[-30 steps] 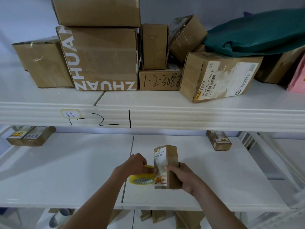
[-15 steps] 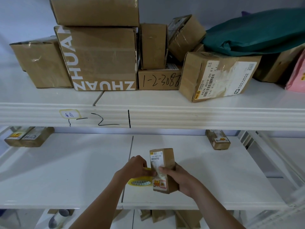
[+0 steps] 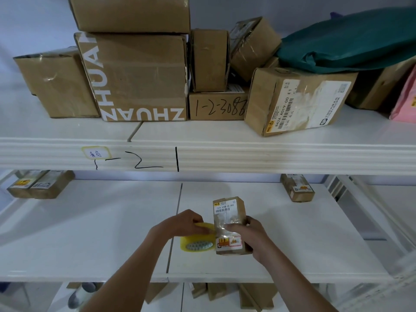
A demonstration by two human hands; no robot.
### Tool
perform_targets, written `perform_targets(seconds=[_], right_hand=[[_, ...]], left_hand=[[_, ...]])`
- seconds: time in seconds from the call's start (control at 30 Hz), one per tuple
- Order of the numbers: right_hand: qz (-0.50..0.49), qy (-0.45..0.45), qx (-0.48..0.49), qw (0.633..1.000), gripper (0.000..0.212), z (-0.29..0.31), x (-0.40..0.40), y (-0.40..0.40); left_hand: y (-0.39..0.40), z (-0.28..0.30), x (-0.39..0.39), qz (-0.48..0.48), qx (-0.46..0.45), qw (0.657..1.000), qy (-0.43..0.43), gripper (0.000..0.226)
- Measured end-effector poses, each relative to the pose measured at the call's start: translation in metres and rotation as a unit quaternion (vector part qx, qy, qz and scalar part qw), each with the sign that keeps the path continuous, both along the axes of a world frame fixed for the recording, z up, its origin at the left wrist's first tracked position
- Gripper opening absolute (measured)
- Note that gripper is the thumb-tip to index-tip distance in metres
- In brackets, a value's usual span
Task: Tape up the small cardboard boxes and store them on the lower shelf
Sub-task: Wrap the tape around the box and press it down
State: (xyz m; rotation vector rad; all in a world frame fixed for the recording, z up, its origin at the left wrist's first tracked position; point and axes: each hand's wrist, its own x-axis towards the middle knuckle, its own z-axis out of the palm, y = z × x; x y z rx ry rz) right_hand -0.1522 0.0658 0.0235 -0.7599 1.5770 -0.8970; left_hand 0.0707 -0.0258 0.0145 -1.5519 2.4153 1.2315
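White shelving filled the view, and the lower shelf [image 3: 90, 233] served as the working surface, with the small cardboard box [image 3: 229, 226] standing upright on it as the landmark for everything else. Far to the left of that box, at the back of the same shelf, lay two flat brown parcels [image 3: 40, 184]. Just left of the box, the left hand [image 3: 182, 224] was curled over a yellow tape dispenser [image 3: 198, 238], which sat touching the box's left side. Clear tape [image 3: 225, 227] ran from the dispenser across the box's front face, wrinkled and shiny. On the box's right, the right hand [image 3: 247, 233] wrapped around it, thumb pressed on the tape at the front, fingers hidden behind. Further right and toward the back lay another small parcel [image 3: 297, 188]. Above the box, the upper shelf [image 3: 225, 154] carried a crowd of larger cartons [image 3: 144, 77].

The step looked to be laying tape over the box, not yet cutting it. The tape already looked creased, so pulling on with a slack strip could leave it bunched and poorly stuck. The box stood tall on a narrow end; a hard tug leftward could tip it if the right hand's hold eased.
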Motion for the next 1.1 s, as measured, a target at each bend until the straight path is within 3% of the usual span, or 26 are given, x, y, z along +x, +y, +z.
perform_targets(seconds=[0.3,0.53,0.7,0.93,1.1], right_hand=[[0.030,-0.025,-0.002,0.999,0.049,0.001,-0.018,-0.002],[0.036,-0.044,-0.008,0.998,0.048,0.001,-0.018,0.001],[0.048,-0.062,-0.022,0.997,0.047,0.006,-0.020,0.001],[0.077,-0.112,-0.033,0.990,0.049,0.006,-0.015,0.004],[0.117,-0.162,-0.022,0.980,0.049,0.006,-0.010,0.004]], left_hand=[[-0.002,0.009,0.001,0.017,0.018,0.999,0.043,0.028],[-0.003,0.005,0.003,0.030,-0.010,0.999,0.018,0.037],[0.000,-0.006,0.007,0.057,-0.091,0.992,-0.069,0.055],[0.000,-0.011,0.009,0.064,-0.098,0.992,-0.050,0.058],[0.002,-0.011,0.002,0.057,-0.076,0.995,-0.006,0.031]])
